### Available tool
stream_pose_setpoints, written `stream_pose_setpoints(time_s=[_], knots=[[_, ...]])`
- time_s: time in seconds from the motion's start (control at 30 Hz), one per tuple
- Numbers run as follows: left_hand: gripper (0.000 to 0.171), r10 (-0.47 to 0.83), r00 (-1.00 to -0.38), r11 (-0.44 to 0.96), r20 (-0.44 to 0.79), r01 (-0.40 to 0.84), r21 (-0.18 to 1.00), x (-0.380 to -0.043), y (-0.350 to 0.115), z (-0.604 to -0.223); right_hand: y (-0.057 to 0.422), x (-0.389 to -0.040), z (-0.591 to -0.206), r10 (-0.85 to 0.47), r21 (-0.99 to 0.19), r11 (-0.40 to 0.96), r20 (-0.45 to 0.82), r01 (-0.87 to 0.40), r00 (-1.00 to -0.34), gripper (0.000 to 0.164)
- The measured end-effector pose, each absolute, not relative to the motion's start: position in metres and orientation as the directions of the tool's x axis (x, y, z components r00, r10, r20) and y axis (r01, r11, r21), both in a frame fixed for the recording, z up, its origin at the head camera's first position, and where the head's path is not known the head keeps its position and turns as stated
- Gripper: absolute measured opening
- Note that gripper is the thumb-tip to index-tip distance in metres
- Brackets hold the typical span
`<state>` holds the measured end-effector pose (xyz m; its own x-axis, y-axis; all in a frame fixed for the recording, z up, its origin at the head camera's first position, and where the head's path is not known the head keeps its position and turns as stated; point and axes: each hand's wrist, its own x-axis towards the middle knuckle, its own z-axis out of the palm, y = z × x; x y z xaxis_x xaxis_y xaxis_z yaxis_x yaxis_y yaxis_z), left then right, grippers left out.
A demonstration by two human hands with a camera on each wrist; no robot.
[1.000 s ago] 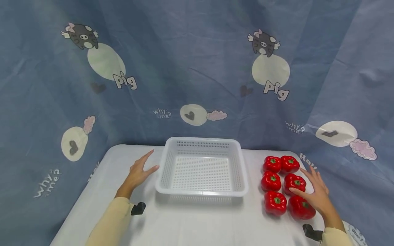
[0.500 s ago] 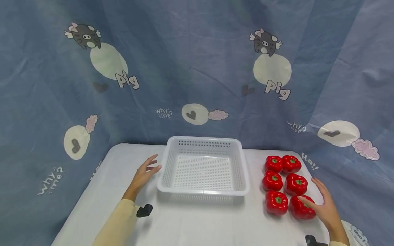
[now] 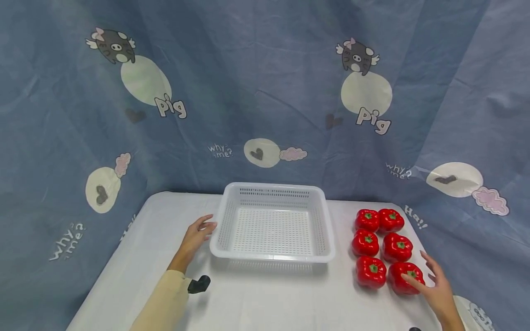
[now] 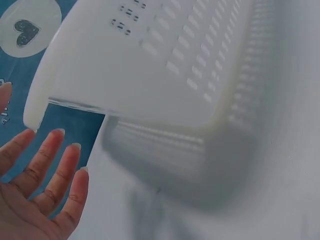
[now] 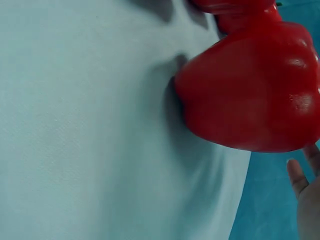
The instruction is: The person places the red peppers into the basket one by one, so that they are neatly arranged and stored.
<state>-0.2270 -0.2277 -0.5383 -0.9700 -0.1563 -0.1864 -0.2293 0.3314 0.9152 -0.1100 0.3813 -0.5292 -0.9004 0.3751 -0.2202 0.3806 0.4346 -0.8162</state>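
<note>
A white perforated plastic basket (image 3: 271,258) stands at the middle of the white table. Beside its left wall is my left hand (image 3: 194,239), its fingers loosely bent and holding nothing. In the left wrist view the fingertips of the left hand (image 4: 45,185) come close to the basket's rim (image 4: 35,112). Several red bell peppers with green stems lie in two columns on the right. At the nearest right bell pepper (image 3: 406,279) is my right hand (image 3: 440,294), thumb over its front and fingers spread along its right side. That bell pepper (image 5: 250,90) fills much of the right wrist view.
Another bell pepper (image 3: 371,272) sits just left of the one by my right hand, with more behind it. Bare white tabletop (image 3: 277,299) lies in front of the basket. A blue printed cloth (image 3: 269,92) hangs behind the table.
My right hand has drawn back toward me, from above the middle right bell pepper to the nearest one. The left hand has lowered slightly beside the basket, its fingers bending more.
</note>
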Motion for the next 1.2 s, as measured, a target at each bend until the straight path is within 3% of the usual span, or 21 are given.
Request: stream_pose_setpoints(time_s=[0.33, 0.87, 1.03, 1.2], knots=[[0.061, -0.183, -0.962, 0.270, -0.200, -0.245, 0.931, -0.260, -0.244, -0.607, 0.380, -0.104, -0.531, 0.293, -0.822, 0.367, -0.343, 0.436, -0.893, 0.116], [0.046, -0.238, -0.934, 0.247, -0.268, -0.325, 0.913, -0.263, -0.238, -0.606, 0.380, -0.097, -0.539, 0.253, -0.790, 0.356, -0.432, 0.499, -0.865, 0.116], [0.050, -0.238, -0.934, 0.264, -0.265, -0.325, 0.908, -0.265, -0.238, -0.606, 0.383, -0.097, -0.542, 0.241, -0.783, 0.385, -0.425, 0.489, -0.872, 0.116], [0.044, -0.251, -0.927, 0.244, -0.279, -0.340, 0.908, -0.268, -0.241, -0.612, 0.383, -0.100, -0.542, 0.230, -0.801, 0.387, -0.396, 0.456, -0.889, 0.115]])
